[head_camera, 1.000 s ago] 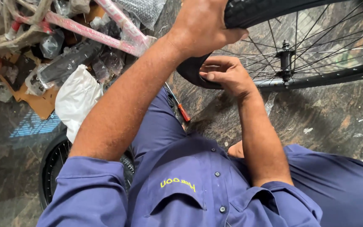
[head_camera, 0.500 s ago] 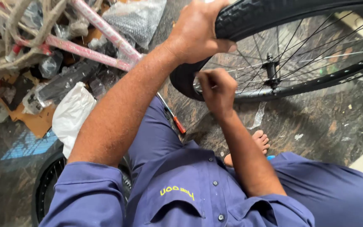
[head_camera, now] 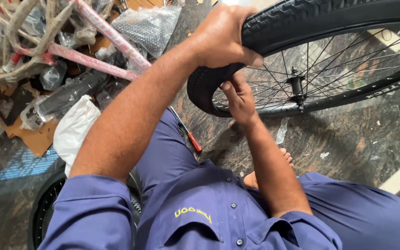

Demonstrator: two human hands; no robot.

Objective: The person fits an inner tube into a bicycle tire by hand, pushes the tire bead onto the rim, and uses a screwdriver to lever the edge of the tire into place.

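Head view: bicycle wheel (head_camera: 329,69) stands on the stone floor (head_camera: 348,148) in front of the seated person, now closer and larger in frame than half a second ago. Left hand (head_camera: 223,39) stays clamped over the black tyre (head_camera: 302,18). Right hand (head_camera: 238,95) has shifted under the tyre edge, fingers pressing the bead at the rim. Red-handled screwdriver (head_camera: 191,138) lies untouched by the knee.
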